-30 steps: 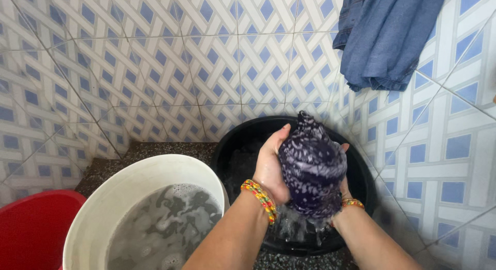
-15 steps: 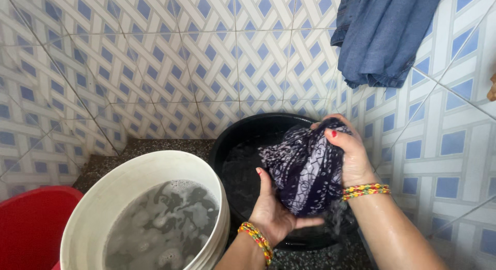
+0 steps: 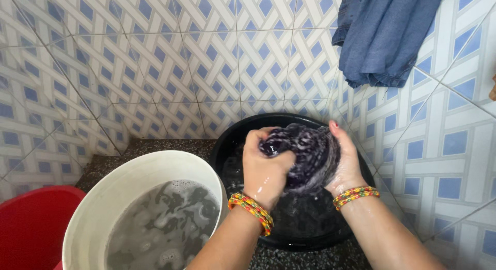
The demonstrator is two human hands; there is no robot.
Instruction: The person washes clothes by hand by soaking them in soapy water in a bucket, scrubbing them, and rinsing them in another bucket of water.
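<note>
- Left hand (image 3: 266, 169) and right hand (image 3: 345, 167) both clench the wet patterned cloth (image 3: 305, 154), bunched over the black basin (image 3: 232, 141)
- Wet fingers could slip; the cloth might drop and splash
- Runoff may miss the basin; the white bucket (image 3: 129, 182) stands close beside

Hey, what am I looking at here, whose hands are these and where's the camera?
The camera is worn on a person's head and looks down at their own two bare hands. The left hand and the right hand both squeeze a wet dark patterned cloth over a black basin. Each wrist wears a beaded bracelet. Beside the basin stands a white bucket of grey soapy water, and a red tub shows at the lower left edge. All sit on a dark speckled floor in a corner of blue-and-white tiled walls. A blue denim garment hangs at the upper right.
</note>
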